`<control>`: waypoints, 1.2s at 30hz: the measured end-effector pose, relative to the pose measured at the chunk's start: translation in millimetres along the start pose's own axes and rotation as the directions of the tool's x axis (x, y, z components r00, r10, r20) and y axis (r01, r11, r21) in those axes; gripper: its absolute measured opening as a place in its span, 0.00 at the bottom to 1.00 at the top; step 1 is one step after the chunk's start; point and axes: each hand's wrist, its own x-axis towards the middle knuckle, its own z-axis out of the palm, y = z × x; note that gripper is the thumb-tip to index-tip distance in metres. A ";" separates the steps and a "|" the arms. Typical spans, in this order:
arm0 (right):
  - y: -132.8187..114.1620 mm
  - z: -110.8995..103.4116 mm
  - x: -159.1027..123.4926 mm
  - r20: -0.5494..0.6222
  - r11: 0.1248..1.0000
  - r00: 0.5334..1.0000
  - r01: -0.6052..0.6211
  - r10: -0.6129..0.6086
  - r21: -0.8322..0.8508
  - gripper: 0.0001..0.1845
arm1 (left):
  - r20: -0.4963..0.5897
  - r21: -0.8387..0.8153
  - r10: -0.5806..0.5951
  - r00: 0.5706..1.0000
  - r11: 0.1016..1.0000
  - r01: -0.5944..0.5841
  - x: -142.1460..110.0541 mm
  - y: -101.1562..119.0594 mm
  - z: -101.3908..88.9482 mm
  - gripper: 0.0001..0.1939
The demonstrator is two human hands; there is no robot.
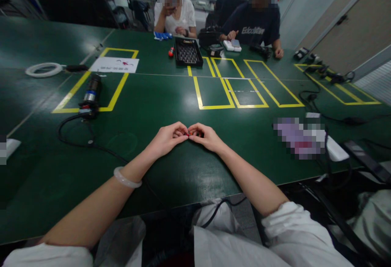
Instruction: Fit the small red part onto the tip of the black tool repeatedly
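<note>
Two hands in play, left hand (166, 138) and right hand (207, 137), brought together low over the green table (165, 96), close to the wearer's side. Fingertips of both meet, or very nearly so, around a small red piece (187, 135). Grip: thumb and fingers of each hand pinched together on that piece, one from either side; palms turned inward, wrists angled so that the forearms make a wide V. Piece mostly covered by the fingers and tiny at this range, so I cannot tell whether it is one part or two being joined.

Step in hand, as I judge it: close two-handed fingertip handling, no tool involved. Next move seems to call for fine finger control, one side steadying while the other turns, presses or parts, with the piece square between the tips.

Surroundings: black cylindrical tool (91, 92) with its cable, lying left of the hands, well apart and untouched. White sheet (106, 64) just beyond it. Black tray (191, 62) toward the far edge, red-handled item (171, 52) just beside it. Across the table, person in white top (187, 12) and person in dark shirt (250, 25), their hands well clear of the piece.
</note>
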 end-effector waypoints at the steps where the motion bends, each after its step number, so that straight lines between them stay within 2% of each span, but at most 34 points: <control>1: 0.3 -0.4 0.3 0.004 1.000 1.000 -0.009 0.009 -0.005 0.12 | 0.011 0.021 0.010 1.000 1.000 -0.011 0.4 1.6 -0.9 0.17; 3: 0.7 -1.4 0.6 0.007 1.000 1.000 -0.023 0.023 -0.021 0.12 | -0.010 0.100 0.045 0.999 0.994 -0.043 2.6 5.1 -10.0 0.19; 6: 0.6 -2.9 0.7 0.002 0.999 0.999 -0.033 0.033 -0.022 0.12 | -0.205 0.399 0.110 0.973 0.917 -0.020 6.6 5.2 -47.6 0.24; 7: 0.5 -3.1 0.7 0.002 0.999 0.999 -0.035 0.035 -0.022 0.12 | -0.292 0.522 0.121 0.949 0.852 0.052 7.0 2.2 -66.0 0.25; 9: 0.6 -3.2 0.7 0.001 0.999 0.999 -0.037 0.037 -0.022 0.12 | -0.462 0.675 0.098 0.881 0.684 0.278 4.5 -9.8 -107.2 0.30; 11: 0.8 -2.8 0.7 -0.003 0.999 0.999 -0.036 0.036 -0.021 0.12 | -0.630 0.673 0.052 0.775 0.533 0.512 -2.7 -28.5 -147.2 0.33; 14: 1.0 -2.1 1.0 -0.005 0.999 0.999 -0.036 0.036 -0.026 0.11 | -0.789 0.558 -0.026 0.613 0.386 0.735 -17.8 -61.0 -191.9 0.38; 16: 1.1 -1.7 1.2 -0.006 0.999 0.999 -0.039 0.039 -0.037 0.11 | -0.812 0.483 -0.185 0.553 0.318 0.816 -26.5 -79.8 -209.0 0.39; 18: 1.1 -1.4 1.3 -0.005 0.998 0.999 -0.042 0.041 -0.044 0.11 | -0.759 0.462 -0.376 0.531 0.264 0.847 -32.2 -93.7 -218.2 0.37; 19: 1.1 -1.3 1.3 -0.004 0.998 0.999 -0.041 0.041 -0.045 0.11 | -0.727 0.478 -0.426 0.539 0.250 0.842 -34.1 -98.8 -220.8 0.36; 20: 1.2 -1.3 1.3 -0.002 0.998 0.999 -0.041 0.041 -0.046 0.11 | -0.702 0.509 -0.433 0.565 0.248 0.824 -35.6 -102.8 -222.7 0.34; 23: 2.1 -1.1 1.3 0.004 0.998 0.999 -0.035 0.035 -0.045 0.11 | -0.669 0.624 -0.316 0.673 0.253 0.739 -38.3 -110.1 -227.4 0.32; 25: 2.9 -1.1 1.4 0.007 0.999 1.000 -0.029 0.030 -0.037 0.11 | -0.635 0.669 -0.303 0.710 0.245 0.702 -38.7 -113.0 -232.1 0.33; 31: 4.6 -0.4 2.0 -0.012 0.999 1.000 0.005 -0.005 -0.040 0.10 | -0.561 0.743 -0.330 0.759 0.203 0.638 -34.9 -119.7 -245.3 0.33; 34: 4.9 0.2 2.3 -0.015 0.999 1.000 -0.017 0.016 -0.030 0.11 | -0.558 0.740 -0.316 0.767 0.228 0.633 -33.4 -117.5 -239.1 0.35; 36: 4.9 0.6 2.3 -0.016 0.999 0.999 -0.031 0.030 -0.024 0.12 | -0.557 0.727 -0.294 0.777 0.280 0.627 -33.0 -111.7 -228.7 0.37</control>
